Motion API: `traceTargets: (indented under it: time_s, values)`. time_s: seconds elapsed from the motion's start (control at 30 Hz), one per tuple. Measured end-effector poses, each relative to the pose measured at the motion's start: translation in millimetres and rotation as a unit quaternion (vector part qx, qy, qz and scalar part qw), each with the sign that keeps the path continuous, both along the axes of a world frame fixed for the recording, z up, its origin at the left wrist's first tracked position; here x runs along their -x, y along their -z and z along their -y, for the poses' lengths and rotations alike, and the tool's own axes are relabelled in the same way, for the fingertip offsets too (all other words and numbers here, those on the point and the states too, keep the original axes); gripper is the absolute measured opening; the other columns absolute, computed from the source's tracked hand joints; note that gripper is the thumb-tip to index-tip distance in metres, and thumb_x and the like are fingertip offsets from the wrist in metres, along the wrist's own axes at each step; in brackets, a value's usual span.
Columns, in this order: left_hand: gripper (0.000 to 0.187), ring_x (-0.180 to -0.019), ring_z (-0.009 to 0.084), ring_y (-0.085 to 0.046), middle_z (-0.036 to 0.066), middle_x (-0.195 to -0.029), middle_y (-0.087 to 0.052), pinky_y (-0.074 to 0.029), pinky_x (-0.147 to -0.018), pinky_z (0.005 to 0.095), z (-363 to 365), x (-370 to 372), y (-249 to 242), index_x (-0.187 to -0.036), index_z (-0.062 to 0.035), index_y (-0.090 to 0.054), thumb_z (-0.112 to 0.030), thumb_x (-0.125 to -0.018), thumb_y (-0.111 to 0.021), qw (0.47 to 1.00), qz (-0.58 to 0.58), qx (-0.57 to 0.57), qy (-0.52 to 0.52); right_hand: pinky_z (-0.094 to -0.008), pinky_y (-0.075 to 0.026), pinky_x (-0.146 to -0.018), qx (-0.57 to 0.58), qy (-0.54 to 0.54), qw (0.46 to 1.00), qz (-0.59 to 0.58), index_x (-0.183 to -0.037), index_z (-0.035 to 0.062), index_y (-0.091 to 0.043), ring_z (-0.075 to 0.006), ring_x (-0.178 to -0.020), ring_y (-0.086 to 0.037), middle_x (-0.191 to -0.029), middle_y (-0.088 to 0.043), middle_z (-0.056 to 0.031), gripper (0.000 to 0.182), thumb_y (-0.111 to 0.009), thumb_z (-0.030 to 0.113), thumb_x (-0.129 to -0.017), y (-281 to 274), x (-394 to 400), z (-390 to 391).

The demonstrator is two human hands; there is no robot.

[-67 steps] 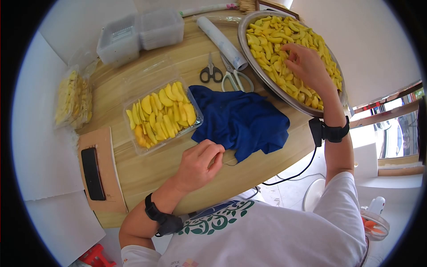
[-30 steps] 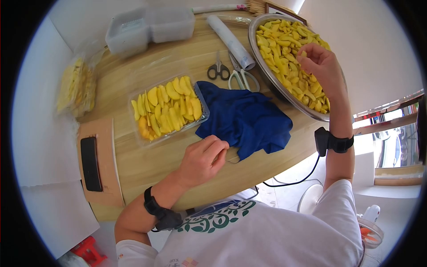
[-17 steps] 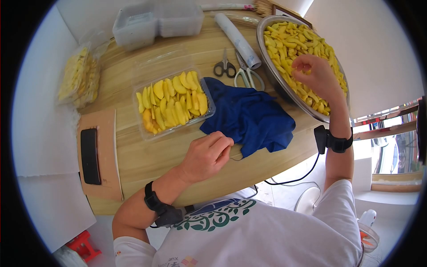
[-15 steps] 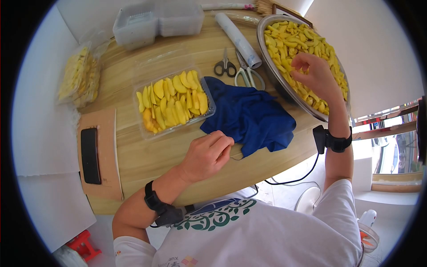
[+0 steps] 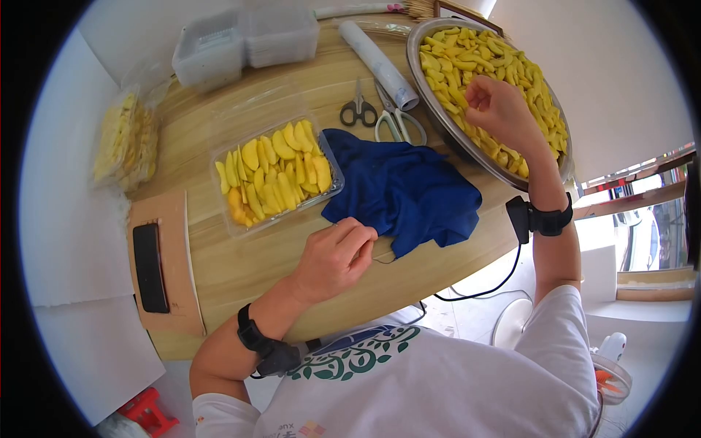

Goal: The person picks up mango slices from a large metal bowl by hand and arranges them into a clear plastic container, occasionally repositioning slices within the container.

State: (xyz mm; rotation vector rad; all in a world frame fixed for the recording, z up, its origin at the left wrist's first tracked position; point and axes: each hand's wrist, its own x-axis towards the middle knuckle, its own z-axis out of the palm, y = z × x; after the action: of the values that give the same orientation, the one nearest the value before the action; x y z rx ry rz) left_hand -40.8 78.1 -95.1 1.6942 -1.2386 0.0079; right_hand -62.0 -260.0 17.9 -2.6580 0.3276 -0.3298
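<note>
Clear plastic tray of yellow fruit slices (image 5: 274, 177) sits on the wooden surface (image 5: 241, 266), with a crumpled dark blue cloth (image 5: 401, 190) just to its right. The left hand (image 5: 334, 257) rests loosely curled at the cloth's near edge, holding nothing. The right hand (image 5: 496, 111), fingers pinched narrow, touches slices in the round metal bowl (image 5: 431, 109); whether it holds one I cannot tell

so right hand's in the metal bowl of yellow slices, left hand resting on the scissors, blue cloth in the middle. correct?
Not quite. In the head view the left hand rests curled on the table at the near edge of the blue cloth, not on the scissors, which lie untouched beyond the cloth. The right hand is in the metal bowl of yellow slices.
</note>
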Motion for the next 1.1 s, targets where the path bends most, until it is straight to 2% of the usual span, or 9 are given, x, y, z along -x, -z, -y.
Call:
traceTargets:
  time_s: [0.13,0.33,0.4,0.53,0.6,0.7,0.73,0.8,1.1]
  values:
    - [0.015,-0.061,0.0219,-0.062,0.008,-0.083,-0.063,-0.05,-0.055,0.0319,-0.2,0.2,0.6,-0.089,-0.002,-0.064,0.008,-0.079,-0.07,1.0,-0.007,-0.002,-0.001,-0.0303,-0.051,-0.068,-0.036,0.005,0.999,0.005,-0.088,-0.0026,-0.064,-0.0158,-0.069,-0.062,-0.075,-0.065,-0.008,0.019,-0.071,0.01,-0.076,-1.4,4.2,3.9]
    - [0.02,-0.064,0.0255,-0.062,0.009,-0.081,-0.062,-0.05,-0.056,0.0348,0.1,0.8,0.6,-0.091,-0.0027,-0.063,0.007,-0.076,-0.071,1.0,-0.008,-0.001,0.002,-0.0298,-0.05,-0.067,-0.008,0.011,1.0,0.011,-0.088,-0.0013,-0.064,-0.0148,-0.07,-0.06,-0.077,-0.065,-0.006,0.018,-0.071,0.011,-0.077,-7.1,7.9,3.4]
    - [0.02,-0.064,0.0254,-0.062,0.009,-0.081,-0.062,-0.05,-0.055,0.0347,-0.1,1.2,0.7,-0.091,-0.0027,-0.063,0.007,-0.076,-0.071,1.0,-0.009,-0.005,0.002,-0.0266,-0.044,-0.062,0.013,0.004,1.0,0.002,-0.09,0.0018,-0.062,-0.01,-0.065,-0.05,-0.076,-0.059,-0.0006,0.015,-0.07,0.008,-0.08,-6.9,7.8,1.8]
    - [0.02,-0.064,0.0249,-0.062,0.009,-0.081,-0.062,-0.05,-0.055,0.0343,-0.4,0.8,-0.5,-0.092,-0.003,-0.063,0.007,-0.076,-0.072,1.0,-0.015,-0.014,0.001,-0.0278,-0.044,-0.061,0.031,-0.002,0.999,0.009,-0.09,0.0015,-0.06,-0.0114,-0.065,-0.05,-0.075,-0.059,-0.0019,0.017,-0.07,0.01,-0.079,-4.7,4.6,-2.3]
    - [0.017,-0.06,0.0198,-0.06,0.007,-0.081,-0.062,-0.048,-0.053,0.0311,0.0,0.7,0.6,-0.091,-0.0022,-0.064,0.007,-0.078,-0.071,1.0,-0.018,-0.009,0.0,-0.035,-0.05,-0.068,0.053,-0.004,0.999,0.014,-0.091,0.0008,-0.061,-0.022,-0.072,-0.062,-0.079,-0.066,-0.0102,0.02,-0.07,0.01,-0.076,-4.6,3.2,-2.8]
    - [0.015,-0.056,0.0148,-0.058,0.006,-0.082,-0.062,-0.046,-0.051,0.0277,-0.2,0.6,1.0,-0.09,-0.0015,-0.065,0.008,-0.08,-0.07,1.0,-0.02,-0.005,-0.002,-0.0354,-0.051,-0.068,0.04,0.002,0.999,0.014,-0.09,-0.0002,-0.06,-0.0238,-0.072,-0.062,-0.08,-0.065,-0.0112,0.02,-0.069,0.009,-0.075,-6.9,3.8,-3.1]
    - [0.014,-0.055,0.0149,-0.058,0.006,-0.082,-0.062,-0.046,-0.051,0.0276,-0.3,0.5,0.4,-0.09,-0.0016,-0.065,0.008,-0.08,-0.07,1.0,-0.02,-0.007,-0.002,-0.0354,-0.051,-0.068,0.041,0.002,0.999,0.016,-0.09,-0.0002,-0.06,-0.0238,-0.072,-0.062,-0.08,-0.065,-0.0112,0.02,-0.069,0.009,-0.075,-7.0,3.9,-2.2]
    - [0.014,-0.055,0.0146,-0.058,0.006,-0.082,-0.062,-0.046,-0.051,0.0278,-0.8,0.4,-0.6,-0.09,-0.0019,-0.065,0.008,-0.081,-0.07,1.0,-0.02,-0.008,-0.003,-0.028,-0.048,-0.066,0.03,0.006,0.999,0.019,-0.092,0.0003,-0.06,-0.0137,-0.068,-0.055,-0.077,-0.062,-0.0058,0.018,-0.068,0.007,-0.077,-5.9,5.5,0.3]
    - [0.016,-0.064,0.0229,-0.062,0.008,-0.083,-0.061,-0.05,-0.056,0.0333,-2.0,-0.1,0.8,-0.093,-0.0028,-0.064,0.005,-0.08,-0.071,1.0,-0.003,-0.007,-0.004,-0.0281,-0.051,-0.07,-0.002,0.027,0.997,0.076,-0.096,-0.0005,-0.063,-0.0141,-0.072,-0.061,-0.081,-0.065,-0.0062,0.02,-0.07,0.004,-0.078,-14.0,14.1,-1.0]
